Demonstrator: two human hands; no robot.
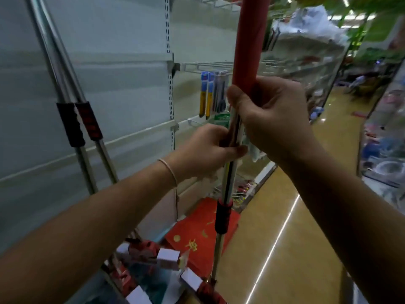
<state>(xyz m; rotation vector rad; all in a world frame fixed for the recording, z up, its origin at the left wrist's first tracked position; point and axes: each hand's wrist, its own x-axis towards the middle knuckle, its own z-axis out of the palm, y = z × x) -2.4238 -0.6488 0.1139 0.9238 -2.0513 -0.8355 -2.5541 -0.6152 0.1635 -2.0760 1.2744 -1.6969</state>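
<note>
Pole (225,187): likely stiff, light, slick metal; grip just below red sleeve (249,40).
Fingers: left hand (206,150) and right hand (271,115) wrap it.

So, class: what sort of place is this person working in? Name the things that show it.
Probably a shop aisle: slotted shelving lines the left side, packaged goods hang in a row, and spare poles lean there, matching the pole being held.
</note>
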